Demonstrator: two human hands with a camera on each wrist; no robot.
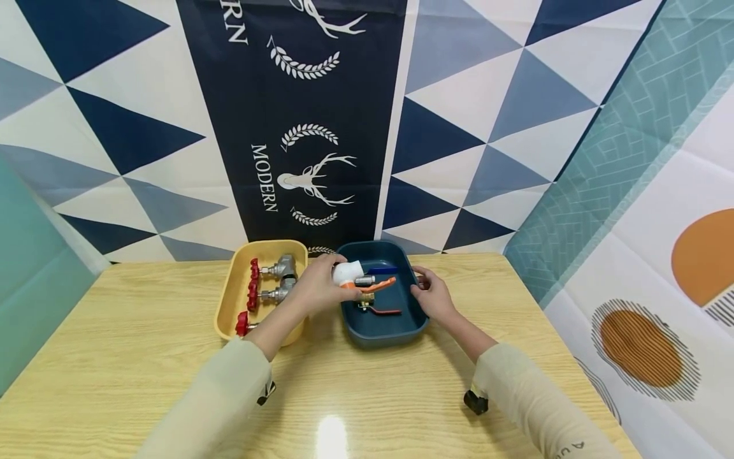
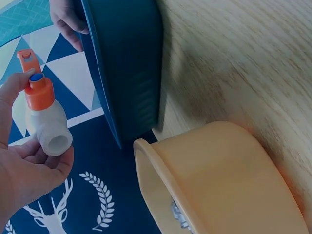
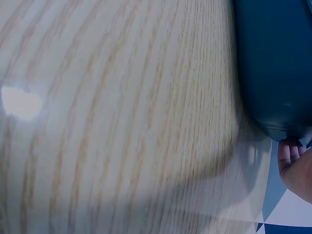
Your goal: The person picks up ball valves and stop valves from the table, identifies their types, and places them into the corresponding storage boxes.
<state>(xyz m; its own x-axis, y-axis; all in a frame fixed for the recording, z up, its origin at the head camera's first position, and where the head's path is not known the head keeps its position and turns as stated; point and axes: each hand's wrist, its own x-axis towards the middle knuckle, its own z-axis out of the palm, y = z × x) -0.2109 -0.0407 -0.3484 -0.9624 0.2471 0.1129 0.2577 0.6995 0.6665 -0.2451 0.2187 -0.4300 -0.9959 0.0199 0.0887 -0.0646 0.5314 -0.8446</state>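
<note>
**White valve held over the blue tray**

A white plastic ball valve with an orange collar and lever handle point(image 1: 351, 275) is gripped by the left hand point(image 1: 314, 288), its fingers curled around the white body, as the left wrist view point(image 2: 46, 127) shows plainly. The valve is held above the near-left part of a dark blue plastic tray point(image 1: 418, 319), clear of the tray floor. The right hand point(image 1: 432, 297) is set against the right rim of that tray; its fingers are seen bent over the edge, gripping it, though the right wrist view shows only a sliver of them.

Inside the blue tray, a brass valve with a red lever point(image 1: 375, 308) and a blue-handled piece point(image 1: 380, 262) are seen lying. Just beside it, touching or nearly so, a yellow plastic tray point(image 1: 226, 306) is placed on the pale wood-grain table point(image 1: 143, 370), with several metal valves with red handwheels point(image 1: 266, 280) in it.

A slip is judged possible: the smooth round body is held from one side only, so a loosened grip could let it drop onto the brass valve below. The tray could also be shifted if the right hand's hold is eased.
</note>
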